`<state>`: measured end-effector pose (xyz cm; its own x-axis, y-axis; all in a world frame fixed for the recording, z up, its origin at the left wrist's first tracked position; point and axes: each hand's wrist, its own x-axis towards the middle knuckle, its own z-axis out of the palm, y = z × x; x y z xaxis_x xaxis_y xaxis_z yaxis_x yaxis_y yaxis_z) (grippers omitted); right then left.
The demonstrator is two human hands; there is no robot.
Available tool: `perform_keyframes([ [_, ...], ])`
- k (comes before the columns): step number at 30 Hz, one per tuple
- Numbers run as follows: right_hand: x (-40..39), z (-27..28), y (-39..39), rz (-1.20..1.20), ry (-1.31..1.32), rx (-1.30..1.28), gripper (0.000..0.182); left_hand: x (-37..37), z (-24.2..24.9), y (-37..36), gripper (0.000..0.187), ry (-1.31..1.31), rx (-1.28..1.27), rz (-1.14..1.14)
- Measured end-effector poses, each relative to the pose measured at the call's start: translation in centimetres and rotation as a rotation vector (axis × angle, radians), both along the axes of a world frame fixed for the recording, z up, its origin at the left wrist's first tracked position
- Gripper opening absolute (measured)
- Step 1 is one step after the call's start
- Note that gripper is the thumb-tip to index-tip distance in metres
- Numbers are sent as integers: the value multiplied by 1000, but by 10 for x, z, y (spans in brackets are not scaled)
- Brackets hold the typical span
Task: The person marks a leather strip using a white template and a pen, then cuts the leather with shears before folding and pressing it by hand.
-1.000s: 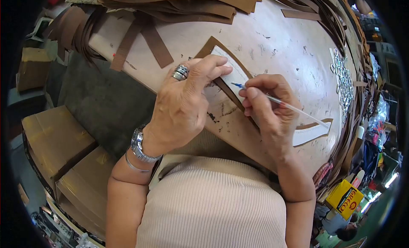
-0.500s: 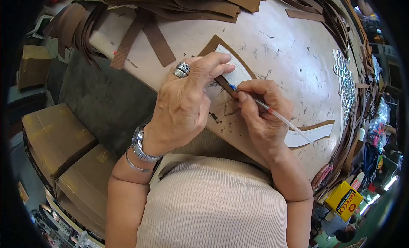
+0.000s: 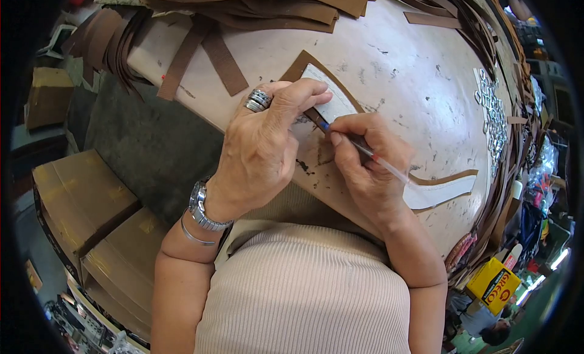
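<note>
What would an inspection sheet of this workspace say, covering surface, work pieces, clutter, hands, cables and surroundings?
Surface: pale table, dark scuffs and marks.
Job's things: white strip lying on brown piece; second white strip over brown material, to the right.
Clutter: brown sheets stacked at far edge; metal links at right.
Hands: left hand rests on the white strip; right hand grips clear pen.
Cables: nothing seen on the table.
Surroundings: cardboard boxes at left; yellow container lower right.

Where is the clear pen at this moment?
In the head view, right of centre: the right hand holds the clear pen, blue tip near the white piece.
</note>
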<state>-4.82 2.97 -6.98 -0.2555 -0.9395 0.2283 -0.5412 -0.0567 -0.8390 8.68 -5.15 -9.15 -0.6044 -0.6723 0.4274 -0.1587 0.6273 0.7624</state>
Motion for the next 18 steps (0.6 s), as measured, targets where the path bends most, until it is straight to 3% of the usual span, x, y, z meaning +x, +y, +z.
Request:
perform_keyframes([
  [3, -6, 8, 4, -116, -544, 205, 7, 1, 2, 0, 53, -20, -5, 4],
  [8, -43, 31, 33, -183, -919, -41, 9, -1, 9, -1, 40, -179, -237, -26],
  [13, -66, 26, 101, -301, -546, 23, 12, -6, 6, 9, 35, -342, -404, 3],
  [18, -64, 5, 137, -293, -407, 25, 9, -12, 13, 16, 31, -427, -482, 27],
])
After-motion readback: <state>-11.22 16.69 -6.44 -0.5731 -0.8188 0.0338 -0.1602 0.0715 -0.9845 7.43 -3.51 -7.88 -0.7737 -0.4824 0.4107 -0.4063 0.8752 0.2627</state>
